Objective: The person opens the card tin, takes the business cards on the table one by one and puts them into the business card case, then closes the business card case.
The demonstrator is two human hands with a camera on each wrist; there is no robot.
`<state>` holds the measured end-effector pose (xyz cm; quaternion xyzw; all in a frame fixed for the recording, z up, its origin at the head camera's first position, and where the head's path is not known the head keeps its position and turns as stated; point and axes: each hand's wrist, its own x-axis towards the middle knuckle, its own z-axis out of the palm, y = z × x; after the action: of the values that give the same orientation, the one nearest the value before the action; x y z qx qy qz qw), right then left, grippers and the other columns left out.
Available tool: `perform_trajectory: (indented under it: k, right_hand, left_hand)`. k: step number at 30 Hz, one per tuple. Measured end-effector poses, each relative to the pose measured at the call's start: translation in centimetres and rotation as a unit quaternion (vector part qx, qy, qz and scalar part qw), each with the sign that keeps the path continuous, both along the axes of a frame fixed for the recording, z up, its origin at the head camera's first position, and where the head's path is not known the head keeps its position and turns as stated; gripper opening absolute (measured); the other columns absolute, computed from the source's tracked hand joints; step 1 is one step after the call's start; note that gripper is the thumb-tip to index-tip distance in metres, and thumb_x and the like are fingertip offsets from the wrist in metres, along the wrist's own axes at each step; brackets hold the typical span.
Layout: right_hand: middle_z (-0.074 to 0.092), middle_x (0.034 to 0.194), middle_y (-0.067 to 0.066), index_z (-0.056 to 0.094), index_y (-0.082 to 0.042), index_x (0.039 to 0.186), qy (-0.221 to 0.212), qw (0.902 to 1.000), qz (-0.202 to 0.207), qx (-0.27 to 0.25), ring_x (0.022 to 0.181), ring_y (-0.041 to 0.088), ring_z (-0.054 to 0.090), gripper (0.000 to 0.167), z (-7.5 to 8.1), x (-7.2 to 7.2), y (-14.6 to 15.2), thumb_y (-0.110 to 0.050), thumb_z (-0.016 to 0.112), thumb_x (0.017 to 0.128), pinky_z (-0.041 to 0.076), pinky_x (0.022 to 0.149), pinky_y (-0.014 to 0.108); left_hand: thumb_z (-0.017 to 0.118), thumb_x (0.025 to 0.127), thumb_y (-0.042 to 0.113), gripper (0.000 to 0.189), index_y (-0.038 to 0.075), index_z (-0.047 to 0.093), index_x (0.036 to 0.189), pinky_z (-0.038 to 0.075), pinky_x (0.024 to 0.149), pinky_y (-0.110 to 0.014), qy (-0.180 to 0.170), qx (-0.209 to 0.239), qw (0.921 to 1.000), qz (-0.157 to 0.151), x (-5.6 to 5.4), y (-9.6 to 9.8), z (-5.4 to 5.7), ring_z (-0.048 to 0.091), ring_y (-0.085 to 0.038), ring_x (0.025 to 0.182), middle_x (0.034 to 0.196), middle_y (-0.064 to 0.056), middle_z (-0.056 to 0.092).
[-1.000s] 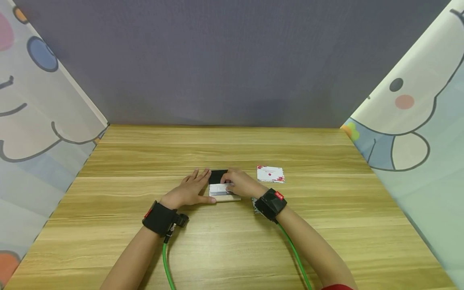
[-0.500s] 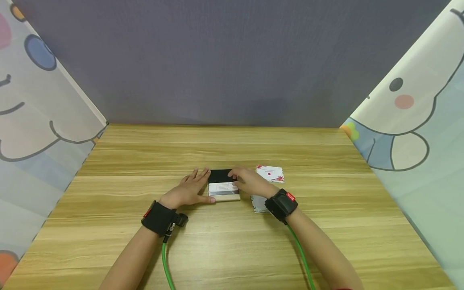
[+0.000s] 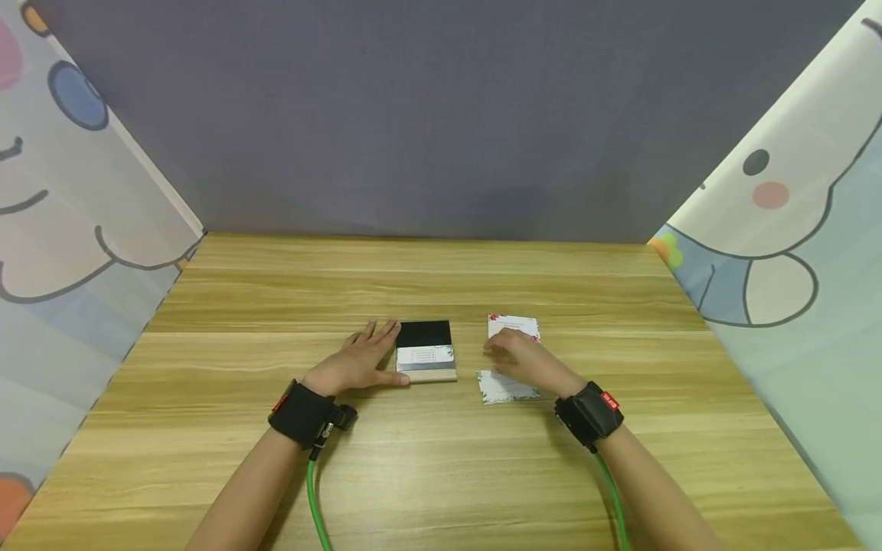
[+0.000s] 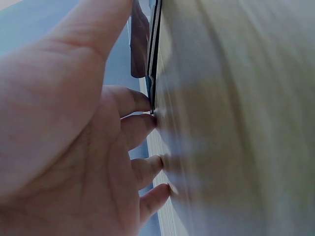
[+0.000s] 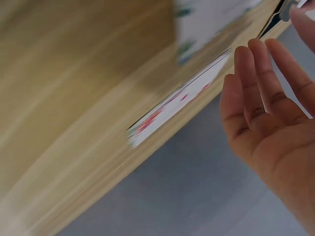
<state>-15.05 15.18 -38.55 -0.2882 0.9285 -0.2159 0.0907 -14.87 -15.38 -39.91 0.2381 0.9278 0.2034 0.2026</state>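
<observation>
A flat black card holder (image 3: 423, 333) lies on the table, with a white printed card (image 3: 425, 355) in its pocket and a pale strip along its near edge. My left hand (image 3: 358, 363) lies with fingers spread at its left side, the thumb on the near corner; in the left wrist view, fingertips touch the table beside the holder's edge (image 4: 153, 59). Right of the holder, my right hand (image 3: 527, 358) hovers with relaxed fingers over two cards, holding nothing. One is a red-flowered card (image 3: 506, 323), partly covered by the hand; nearer me is a green-leafed card (image 3: 499, 389).
The wooden table (image 3: 413, 459) ends at a grey panel (image 3: 427, 122) behind. Cartoon-printed sheets (image 3: 779, 199) flank both sides. A green cable (image 3: 313, 497) trails from each black wristband (image 3: 301, 415).
My right hand has let go of the card in the holder and moved right, over the loose cards. The printed card shows fully now. My left hand has stayed in place.
</observation>
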Motion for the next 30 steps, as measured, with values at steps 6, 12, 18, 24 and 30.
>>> perform_trajectory:
  k: [6, 12, 18, 24, 30]
  right_hand:
    - [0.062, 0.106, 0.010, 0.063, 0.000, 0.107, -0.009, 0.9995, -0.020, 0.021, 0.108, 0.030, 0.055, 0.035, -0.3, 0.8, 2.1, -0.010, 0.074, 0.075, 0.044, 0.093, 0.043]
    - [0.062, 0.101, 0.010, 0.064, 0.002, 0.104, 0.008, 0.9997, -0.011, 0.021, 0.098, 0.027, 0.055, 0.043, -0.6, 1.5, 3.1, -0.014, 0.079, 0.068, 0.044, 0.092, 0.043]
    - [0.060, 0.112, 0.014, 0.064, 0.001, 0.105, -0.013, 0.9995, -0.027, 0.014, 0.124, 0.045, 0.038, 0.047, -0.6, 1.9, 3.5, -0.014, 0.081, 0.065, 0.027, 0.105, 0.056]
    - [0.057, 0.119, 0.017, 0.062, -0.002, 0.106, -0.027, 0.9986, -0.040, 0.022, 0.129, 0.048, 0.030, 0.047, -0.6, 2.2, 3.6, -0.012, 0.081, 0.064, 0.027, 0.102, 0.061]
    - [0.060, 0.107, 0.013, 0.061, -0.003, 0.105, -0.020, 0.9990, -0.033, 0.023, 0.127, 0.047, 0.033, 0.048, -0.7, 2.0, 3.6, -0.014, 0.082, 0.064, 0.023, 0.104, 0.062]
  left_hand:
    - [0.057, 0.082, 0.056, 0.097, 0.007, 0.005, 0.148, 0.005, 0.111, -0.059, 0.003, -0.004, 1.0000, -0.002, -0.1, 0.0, -0.1, -0.004, -0.038, 0.140, 0.155, -0.012, 0.001]
    - [0.056, 0.082, 0.056, 0.097, 0.007, 0.005, 0.148, 0.005, 0.111, -0.058, 0.003, -0.006, 1.0000, -0.002, -0.1, 0.1, -0.1, -0.004, -0.038, 0.140, 0.155, -0.011, 0.001]
    - [0.056, 0.082, 0.057, 0.097, 0.008, 0.005, 0.148, 0.005, 0.111, -0.057, 0.002, -0.009, 1.0000, -0.001, -0.1, 0.1, 0.0, -0.004, -0.038, 0.140, 0.155, -0.011, 0.001]
    - [0.056, 0.082, 0.057, 0.097, 0.008, 0.005, 0.148, 0.005, 0.111, -0.058, -0.001, -0.010, 1.0000, -0.001, -0.1, 0.1, -0.1, -0.004, -0.038, 0.140, 0.155, -0.011, 0.002]
    - [0.056, 0.082, 0.057, 0.098, 0.007, 0.005, 0.148, 0.004, 0.111, -0.058, 0.000, -0.007, 1.0000, -0.001, -0.2, 0.1, -0.1, -0.004, -0.038, 0.140, 0.155, -0.012, 0.001]
